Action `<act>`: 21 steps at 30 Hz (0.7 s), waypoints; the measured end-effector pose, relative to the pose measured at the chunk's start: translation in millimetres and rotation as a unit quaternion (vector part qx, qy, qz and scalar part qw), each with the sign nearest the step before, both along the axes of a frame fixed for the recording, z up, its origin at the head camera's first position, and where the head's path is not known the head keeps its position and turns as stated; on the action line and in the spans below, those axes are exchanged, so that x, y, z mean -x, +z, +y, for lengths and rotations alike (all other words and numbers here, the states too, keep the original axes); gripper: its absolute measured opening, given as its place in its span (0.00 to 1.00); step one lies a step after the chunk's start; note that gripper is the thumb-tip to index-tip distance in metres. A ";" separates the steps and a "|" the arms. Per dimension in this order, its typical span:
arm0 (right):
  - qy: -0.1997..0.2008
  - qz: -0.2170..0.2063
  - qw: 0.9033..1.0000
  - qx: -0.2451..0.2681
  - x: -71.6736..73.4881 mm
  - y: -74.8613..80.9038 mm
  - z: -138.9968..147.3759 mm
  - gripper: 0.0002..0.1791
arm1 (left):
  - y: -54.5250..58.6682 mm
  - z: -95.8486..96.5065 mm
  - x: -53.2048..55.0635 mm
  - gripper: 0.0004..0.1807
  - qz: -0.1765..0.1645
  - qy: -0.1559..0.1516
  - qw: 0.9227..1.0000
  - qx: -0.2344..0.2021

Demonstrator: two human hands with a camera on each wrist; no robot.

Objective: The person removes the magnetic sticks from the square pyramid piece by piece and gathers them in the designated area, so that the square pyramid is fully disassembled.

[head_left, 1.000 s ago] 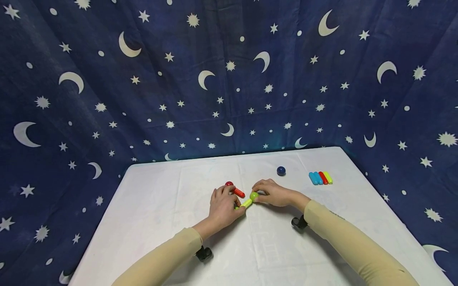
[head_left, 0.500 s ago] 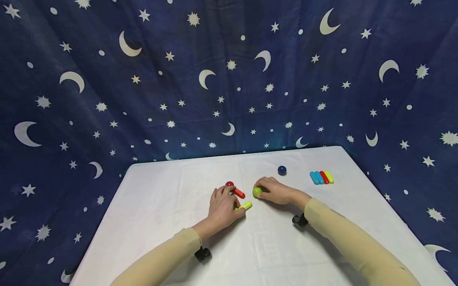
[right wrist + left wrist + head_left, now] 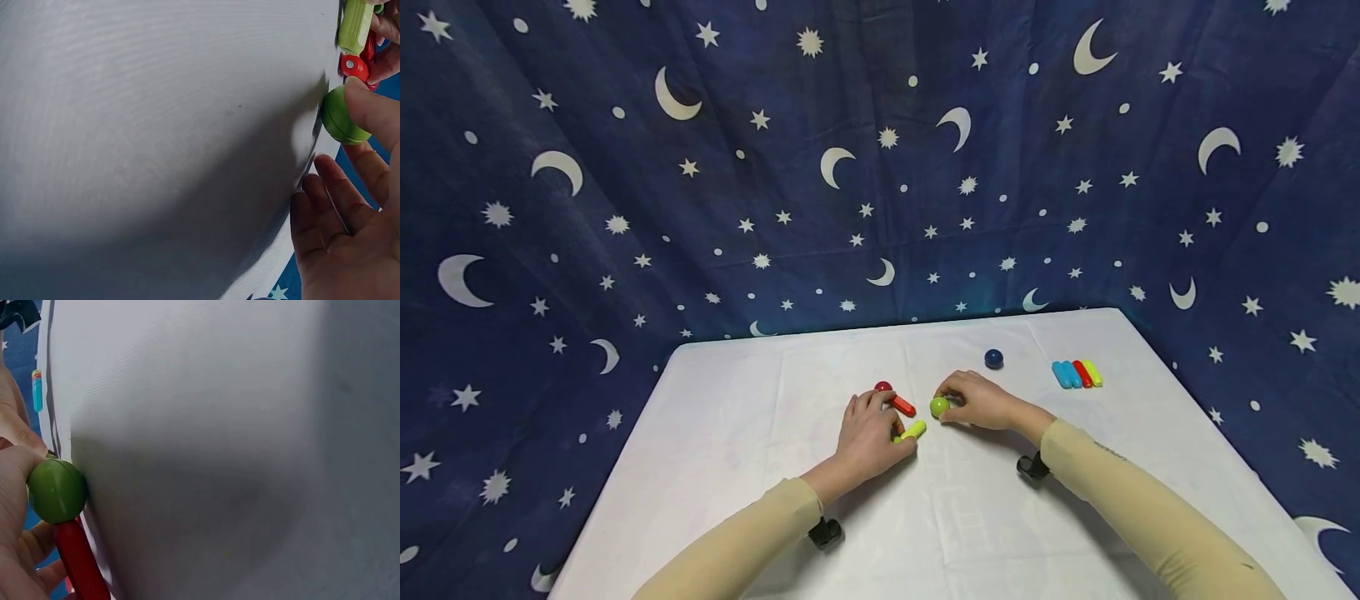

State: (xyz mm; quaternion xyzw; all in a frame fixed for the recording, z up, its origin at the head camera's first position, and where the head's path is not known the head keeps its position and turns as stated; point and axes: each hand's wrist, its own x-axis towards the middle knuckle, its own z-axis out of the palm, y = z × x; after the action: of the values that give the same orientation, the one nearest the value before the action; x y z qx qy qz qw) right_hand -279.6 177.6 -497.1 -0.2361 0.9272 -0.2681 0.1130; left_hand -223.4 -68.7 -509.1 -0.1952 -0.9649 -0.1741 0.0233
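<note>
My left hand (image 3: 867,437) grips a yellow-green stick (image 3: 916,429) near the end that meets a green ball (image 3: 56,490). A red stick (image 3: 81,562) runs off the same ball, beside the curled fingers. In the head view most of that joint is hidden under the left hand, while a red stick (image 3: 903,406) and a red ball (image 3: 883,386) show past the fingertips. A second green ball (image 3: 939,407) is pinched between thumb and finger of my right hand (image 3: 981,402). This ball stands a small gap from the yellow-green stick's free end; the other right fingers stay loose (image 3: 344,119).
Beyond the right hand, a dark blue ball (image 3: 994,359) rests on the white tabletop (image 3: 760,408). Farther right lie side by side two blue sticks (image 3: 1066,374), a red stick (image 3: 1082,373) and a yellow one (image 3: 1093,373). A star-patterned blue curtain (image 3: 820,208) rises behind the table.
My right hand has drawn its green ball off the tip of the yellow-green stick, slightly right, leaving a gap. The left hand keeps its place on the stick.
</note>
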 end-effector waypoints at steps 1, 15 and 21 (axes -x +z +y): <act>-0.002 0.003 1.000 -0.001 -0.1 -0.4 0.1 0.18 | -0.2 -0.2 0.2 0.13 0.000 -0.001 1.000 0.000; 0.006 0.077 0.995 -0.060 1.4 0.9 2.6 0.20 | 1.3 -2.7 -1.9 0.15 0.005 -0.008 1.000 -0.004; 0.020 0.133 0.986 -0.100 1.7 2.2 5.4 0.20 | 0.8 -3.1 -2.4 0.15 0.002 -0.008 1.000 -0.004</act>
State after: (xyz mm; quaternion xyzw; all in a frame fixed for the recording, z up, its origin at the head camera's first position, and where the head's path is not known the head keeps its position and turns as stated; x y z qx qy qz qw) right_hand -281.4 183.0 -494.9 -0.2760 0.9511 -0.1373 0.0169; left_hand -221.0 -71.8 -508.3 -0.2036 -0.9624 -0.1780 0.0248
